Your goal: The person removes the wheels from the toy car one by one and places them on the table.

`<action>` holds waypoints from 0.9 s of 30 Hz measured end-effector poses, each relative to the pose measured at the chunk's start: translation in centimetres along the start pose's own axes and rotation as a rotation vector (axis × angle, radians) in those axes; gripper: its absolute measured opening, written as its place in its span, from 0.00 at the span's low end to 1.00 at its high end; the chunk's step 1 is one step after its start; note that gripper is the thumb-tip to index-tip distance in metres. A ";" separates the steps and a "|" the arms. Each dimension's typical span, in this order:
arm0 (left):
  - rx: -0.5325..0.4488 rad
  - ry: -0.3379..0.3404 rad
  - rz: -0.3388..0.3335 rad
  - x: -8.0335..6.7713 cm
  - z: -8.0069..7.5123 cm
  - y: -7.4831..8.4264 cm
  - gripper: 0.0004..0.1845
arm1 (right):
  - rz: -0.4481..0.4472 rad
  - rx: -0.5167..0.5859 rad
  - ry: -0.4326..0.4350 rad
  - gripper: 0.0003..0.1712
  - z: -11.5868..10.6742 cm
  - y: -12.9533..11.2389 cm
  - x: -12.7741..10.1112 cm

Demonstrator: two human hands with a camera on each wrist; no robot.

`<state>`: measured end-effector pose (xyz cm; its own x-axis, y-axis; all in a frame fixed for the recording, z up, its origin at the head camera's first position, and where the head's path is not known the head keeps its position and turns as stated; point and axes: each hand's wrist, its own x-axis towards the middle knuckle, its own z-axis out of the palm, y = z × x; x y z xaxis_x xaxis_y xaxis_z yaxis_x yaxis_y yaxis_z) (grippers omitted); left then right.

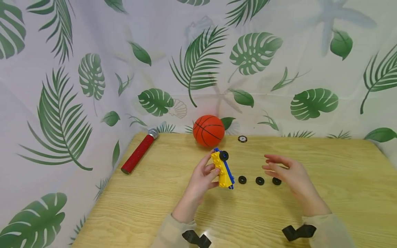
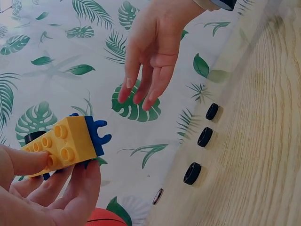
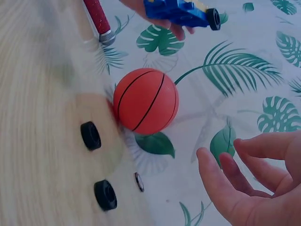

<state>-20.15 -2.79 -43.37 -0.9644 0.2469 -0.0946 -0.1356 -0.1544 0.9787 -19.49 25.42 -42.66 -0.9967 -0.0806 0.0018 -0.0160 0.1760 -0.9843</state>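
In the head view my left hand [image 1: 201,175] holds a toy car [image 1: 222,170] of yellow and blue building blocks, tilted on its side above the table. The thumb presses its yellow studded face while the fingers wrap behind. One black wheel [image 1: 224,156] sits on the car's far end. Three loose black tires [image 1: 260,181] lie in a row on the table to the right of the car. My right hand [image 1: 291,174] hovers by the rightmost tire [image 1: 276,181], fingers loosely bent with nothing between them; the right wrist view shows thumb and fingertips apart.
An orange-red toy basketball [image 1: 209,131] stands at the table's back edge, with a small round black-and-white disc [image 1: 242,138] to its right. A red microphone [image 1: 139,151] lies at the left edge. Behind the wooden table [image 1: 338,172] hangs a leaf-print cloth [image 1: 270,82].
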 end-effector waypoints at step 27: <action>0.017 -0.121 -0.078 -0.2 1.1 -0.3 0.32 | -0.092 0.064 -0.119 0.28 4.0 -1.6 -0.1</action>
<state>-19.63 -1.76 -43.47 -0.9167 0.3710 -0.1485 -0.2038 -0.1143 0.9723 -19.04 21.20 -41.83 -0.9748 -0.2101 0.0753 -0.0980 0.0997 -0.9902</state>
